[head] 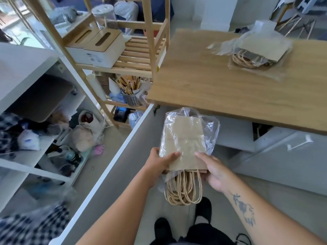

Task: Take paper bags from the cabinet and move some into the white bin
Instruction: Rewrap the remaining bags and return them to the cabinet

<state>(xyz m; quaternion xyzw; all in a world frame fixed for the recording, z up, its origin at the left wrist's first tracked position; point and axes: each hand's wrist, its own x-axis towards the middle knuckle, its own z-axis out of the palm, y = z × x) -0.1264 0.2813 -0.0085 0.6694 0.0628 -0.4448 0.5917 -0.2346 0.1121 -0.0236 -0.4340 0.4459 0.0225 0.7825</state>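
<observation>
A stack of brown paper bags [185, 138] in a clear plastic wrapper hangs in front of me, rope handles dangling out of its lower end. My left hand [160, 161] grips its left lower edge, thumb on top. My right hand [215, 171] holds the right lower corner, fingers over the wrapper. A second wrapped pack of paper bags [256, 50] lies on the wooden table [212, 82] at the far right. The open white cabinet [35, 156] stands at my left, its door [113, 156] swung out toward me. No white bin is clearly in view.
A wooden slatted shelf unit [138, 55] holds white tissue boxes [95, 48] and a metal cup of pencils [131, 96]. Cabinet shelves are cluttered with fabric, bottles and soft toys. White drawers [292, 144] sit under the table. My black shoes are on the floor below.
</observation>
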